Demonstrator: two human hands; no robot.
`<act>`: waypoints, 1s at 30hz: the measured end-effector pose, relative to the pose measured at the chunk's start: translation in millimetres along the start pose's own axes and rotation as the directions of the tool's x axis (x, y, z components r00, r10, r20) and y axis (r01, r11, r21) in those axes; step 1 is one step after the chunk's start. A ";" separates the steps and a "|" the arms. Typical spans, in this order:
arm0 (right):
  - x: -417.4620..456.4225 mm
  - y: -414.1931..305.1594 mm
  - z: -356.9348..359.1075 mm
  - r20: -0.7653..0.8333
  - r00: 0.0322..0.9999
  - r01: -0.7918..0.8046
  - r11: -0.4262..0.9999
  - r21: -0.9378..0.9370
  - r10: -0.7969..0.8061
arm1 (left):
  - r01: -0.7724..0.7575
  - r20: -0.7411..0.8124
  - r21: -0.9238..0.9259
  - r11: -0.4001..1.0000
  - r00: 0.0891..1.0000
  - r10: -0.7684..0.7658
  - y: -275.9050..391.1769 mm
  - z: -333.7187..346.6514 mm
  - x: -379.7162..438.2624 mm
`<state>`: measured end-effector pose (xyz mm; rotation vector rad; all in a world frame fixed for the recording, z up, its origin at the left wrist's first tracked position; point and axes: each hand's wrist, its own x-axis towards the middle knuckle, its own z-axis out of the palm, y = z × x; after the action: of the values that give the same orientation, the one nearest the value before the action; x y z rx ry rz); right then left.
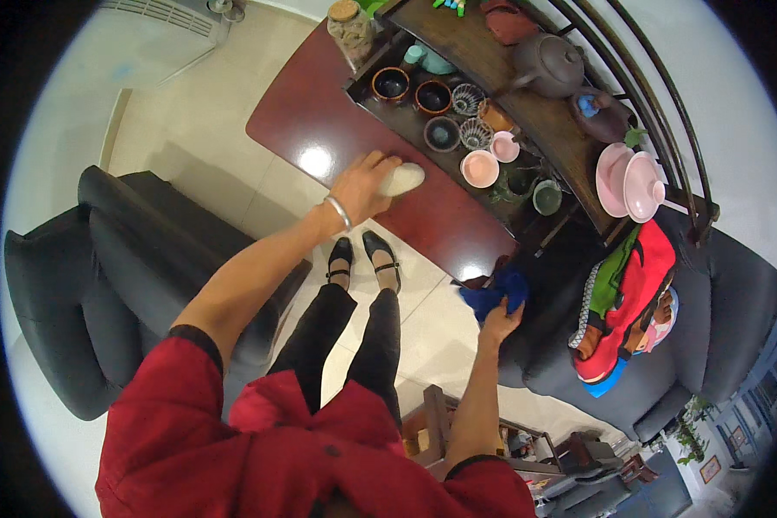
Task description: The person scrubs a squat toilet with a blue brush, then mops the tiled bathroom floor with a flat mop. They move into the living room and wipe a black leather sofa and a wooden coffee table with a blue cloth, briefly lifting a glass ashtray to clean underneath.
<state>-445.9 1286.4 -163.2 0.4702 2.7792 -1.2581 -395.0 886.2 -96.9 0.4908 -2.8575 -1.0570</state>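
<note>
My left hand [361, 188] grips a pale, oval object [404, 180], perhaps a sponge or pad, above the front edge of a reddish-brown polished tabletop [311, 107]. A metal bangle circles that wrist. Farther right, my right hand [502, 320] holds a blue cloth [500, 291] against the near right corner of the same tabletop. The cloth is bunched up and covers part of that corner. Behind my left hand stand small tea cups: two pink cups [480, 169], dark bowls [390, 85] and ribbed glass cups [476, 134].
A raised dark wooden shelf [544, 139] carries a clay teapot [549, 65] and a pink lidded bowl [642, 186]. A corked glass jar [349, 32] stands at the tabletop's back left. Black sofas flank me, the right one [686, 285] bearing a colourful textile [634, 304].
</note>
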 end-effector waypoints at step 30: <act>53.0 -597.6 101.5 0.342 0.693 0.590 0.772 0.239 -0.635 | 0.046 0.086 -0.990 -0.130 0.941 -0.326 197.7 -245.2 110.8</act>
<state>-681.0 853.0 193.2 -0.7316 2.5604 -1.4000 -515.1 839.6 211.2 0.7017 -0.9240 -2.5377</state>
